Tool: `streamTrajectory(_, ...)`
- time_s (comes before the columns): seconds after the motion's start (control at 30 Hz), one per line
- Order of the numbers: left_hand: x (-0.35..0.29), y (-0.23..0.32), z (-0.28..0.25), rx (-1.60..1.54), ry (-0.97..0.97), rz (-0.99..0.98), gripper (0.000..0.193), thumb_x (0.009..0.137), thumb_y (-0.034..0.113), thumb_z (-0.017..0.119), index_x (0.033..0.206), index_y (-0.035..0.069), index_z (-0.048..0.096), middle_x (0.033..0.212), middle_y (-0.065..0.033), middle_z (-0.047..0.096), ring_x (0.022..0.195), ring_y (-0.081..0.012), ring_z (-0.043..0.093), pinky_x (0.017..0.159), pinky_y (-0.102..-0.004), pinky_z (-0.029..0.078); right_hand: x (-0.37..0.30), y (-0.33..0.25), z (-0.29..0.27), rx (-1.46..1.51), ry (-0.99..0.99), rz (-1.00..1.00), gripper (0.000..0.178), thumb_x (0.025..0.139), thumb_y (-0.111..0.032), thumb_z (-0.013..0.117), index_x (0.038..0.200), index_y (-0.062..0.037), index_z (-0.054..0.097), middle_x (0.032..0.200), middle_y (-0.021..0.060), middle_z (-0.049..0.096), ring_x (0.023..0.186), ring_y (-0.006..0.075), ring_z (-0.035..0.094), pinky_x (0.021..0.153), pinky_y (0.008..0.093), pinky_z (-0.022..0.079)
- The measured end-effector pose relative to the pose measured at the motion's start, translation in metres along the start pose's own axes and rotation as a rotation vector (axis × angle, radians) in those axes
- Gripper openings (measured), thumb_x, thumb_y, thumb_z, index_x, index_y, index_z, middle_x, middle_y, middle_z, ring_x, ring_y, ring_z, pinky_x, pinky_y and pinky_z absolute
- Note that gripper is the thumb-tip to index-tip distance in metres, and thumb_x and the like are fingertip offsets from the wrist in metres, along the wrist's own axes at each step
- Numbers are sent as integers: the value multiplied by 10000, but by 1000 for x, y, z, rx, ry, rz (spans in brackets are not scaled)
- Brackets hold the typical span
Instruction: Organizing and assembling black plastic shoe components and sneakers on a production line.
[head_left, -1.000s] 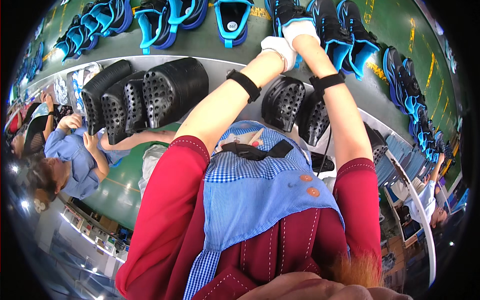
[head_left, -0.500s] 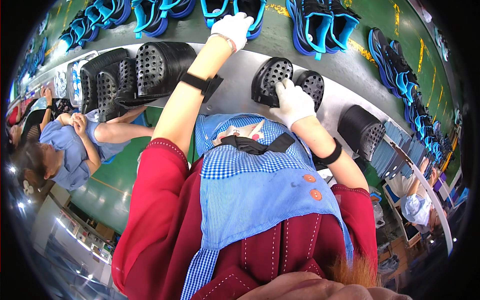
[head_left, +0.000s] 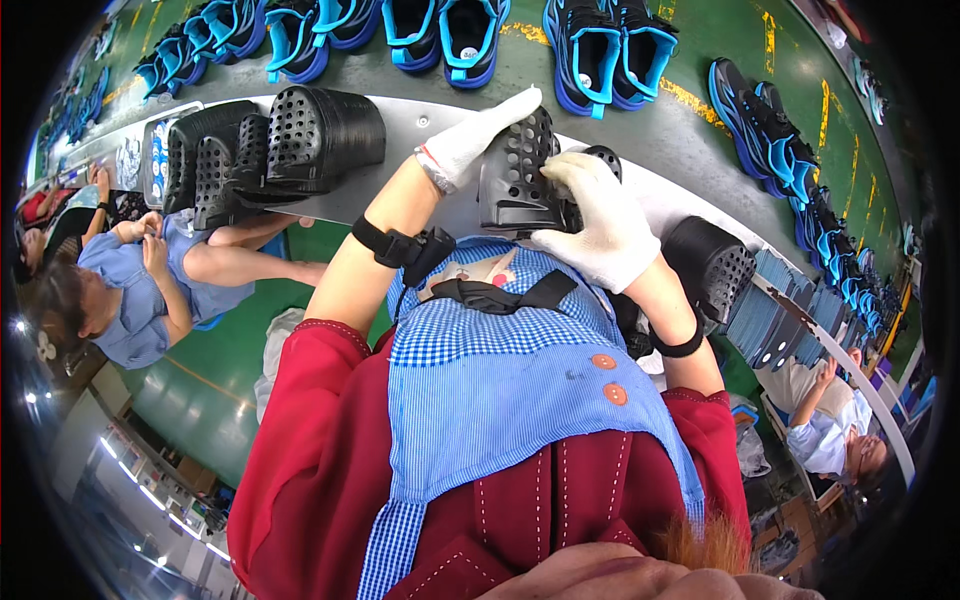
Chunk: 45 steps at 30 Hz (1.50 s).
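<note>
Your gloved right hand (head_left: 598,222) and left hand (head_left: 478,137) both had fingers clamped on the black perforated mold (head_left: 518,172), held over the gray shelf edge (head_left: 420,112), with stacked molds (head_left: 280,145) well off to the left.

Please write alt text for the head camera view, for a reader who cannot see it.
Both white-gloved hands, the left hand and the right hand, hold a black perforated shoe mould above a grey work ledge. Stacked black moulds stand to the left, and blue and black sneakers line the green surface beyond.
</note>
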<state>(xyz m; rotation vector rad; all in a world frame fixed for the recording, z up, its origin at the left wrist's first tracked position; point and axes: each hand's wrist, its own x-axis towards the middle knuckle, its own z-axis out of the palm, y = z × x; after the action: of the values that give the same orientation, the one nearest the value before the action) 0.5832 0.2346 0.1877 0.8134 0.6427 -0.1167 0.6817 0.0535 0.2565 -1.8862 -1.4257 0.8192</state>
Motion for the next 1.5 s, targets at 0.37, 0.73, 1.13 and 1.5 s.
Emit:
streamTrajectory(0.37,20,17,22,33,193,560,218,889,227,627,1033,80,557,863,-48,635,763,-132,618,687,-277,519,17,-1,-11,283,13,490,608,782,-378,667,1215,24,526,932,161,651,850,244,643,766,319,505)
streamTrajectory(0.73,70,11,-1,958,329,517,490,885,479,500,1040,33,633,980,-191,657,960,-342,614,861,-401,461,56,40,-27,-358,88,691,461,801,-486,536,983,-70,611,889,233,659,895,401,634,823,443,485)
streamTrajectory(1.13,103,-1,-3,1535,22,545,416,842,252,596,1214,85,514,1296,-129,511,1049,-309,591,865,-406,499,163,86,-49,-626,-60,769,477,825,-439,479,1002,-38,667,978,223,661,986,367,632,864,424,492)
streamTrajectory(1.5,173,5,0,1532,66,49,308,823,368,599,1012,146,699,999,-126,694,942,-311,660,800,-399,513,207,130,-4,-465,-46,847,533,798,-508,554,950,-17,696,982,249,651,981,381,624,873,412,489)
